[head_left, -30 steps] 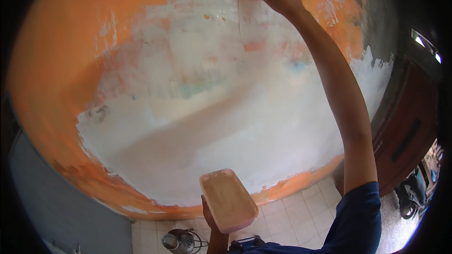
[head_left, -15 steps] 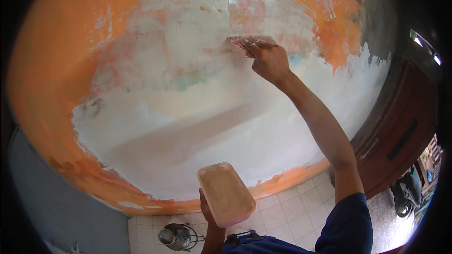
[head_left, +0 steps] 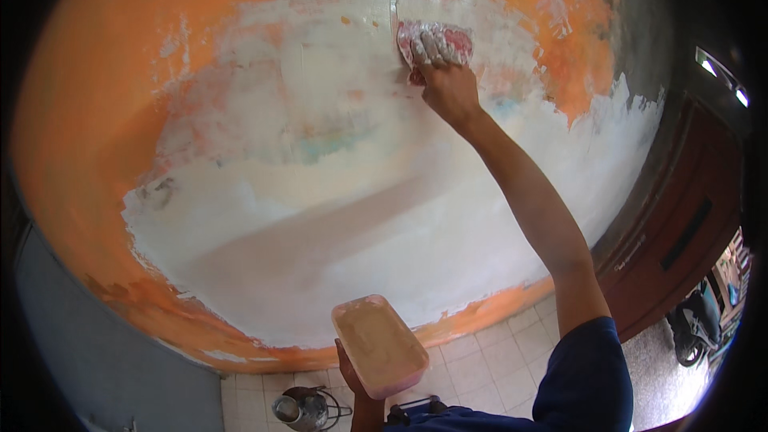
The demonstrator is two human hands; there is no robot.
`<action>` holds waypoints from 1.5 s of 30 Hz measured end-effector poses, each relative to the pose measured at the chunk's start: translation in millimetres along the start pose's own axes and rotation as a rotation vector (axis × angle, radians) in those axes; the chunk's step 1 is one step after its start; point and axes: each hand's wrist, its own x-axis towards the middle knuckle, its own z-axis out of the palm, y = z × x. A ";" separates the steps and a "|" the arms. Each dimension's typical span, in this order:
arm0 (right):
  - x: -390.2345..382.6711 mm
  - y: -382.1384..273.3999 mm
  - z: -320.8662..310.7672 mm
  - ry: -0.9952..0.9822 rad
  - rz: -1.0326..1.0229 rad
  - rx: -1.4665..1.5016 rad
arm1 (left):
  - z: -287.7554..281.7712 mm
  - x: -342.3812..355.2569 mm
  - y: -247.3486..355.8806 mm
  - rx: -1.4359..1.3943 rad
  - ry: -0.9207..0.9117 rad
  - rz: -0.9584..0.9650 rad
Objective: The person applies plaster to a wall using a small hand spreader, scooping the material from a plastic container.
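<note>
**Spreader [head_left: 458,42] at wall [head_left: 336,56], tub [head_left: 402,384] below**

Head view: toward one o'clock, the right hand [head_left: 448,86] grips the spreader, whitened fingers [head_left: 435,48] slightly apart. At six, the left hand [head_left: 347,368] holds the tub of paste [head_left: 380,342]; whether its mostly hidden fingers spread, I cannot tell.

dark red door [head_left: 704,180], motorcycle [head_left: 696,324], pale tiled floor [head_left: 498,358], grey surface [head_left: 104,328] at left

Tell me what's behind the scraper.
The wall, off-white with pinkish patches around the scraper. The part directly behind the scraper and right hand is covered and cannot be seen.
</note>
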 end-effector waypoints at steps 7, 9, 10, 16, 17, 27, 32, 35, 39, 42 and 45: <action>-73.0 -18.1 -13.0 -0.221 0.038 0.078 | -2.5 0.0 1.6 -0.003 0.025 -0.015; -62.7 -27.2 -45.9 -0.368 0.091 0.159 | -6.6 -5.6 5.0 -0.002 0.044 -0.002; -48.6 -16.4 -56.7 -0.269 0.083 0.338 | -6.0 -7.2 4.0 0.001 0.047 -0.001; 83.9 37.5 -72.5 0.017 0.065 -0.023 | -10.5 -15.2 2.7 0.019 0.142 -0.009; 96.8 38.3 -63.9 0.006 0.068 -0.034 | -9.9 -15.2 2.2 0.011 0.159 -0.012; 8.8 -6.3 -34.4 -0.105 -0.015 0.024 | -14.1 -16.7 1.4 0.183 0.010 0.068; -32.9 -19.1 -48.3 -0.384 0.091 0.130 | -15.2 -21.0 0.3 0.036 0.043 0.018; -31.8 -24.2 -67.3 -0.071 0.203 0.254 | -8.2 -25.8 -1.7 -0.009 0.038 0.037; -41.0 -26.4 -34.4 0.082 0.041 0.119 | -11.9 -28.4 -1.1 0.037 0.074 0.029; -60.4 -23.8 -2.3 0.010 0.015 0.070 | -14.3 -29.2 1.6 0.094 0.099 0.029; -80.1 -43.9 13.4 -0.082 0.094 0.090 | -16.0 -32.6 6.7 0.153 0.138 0.039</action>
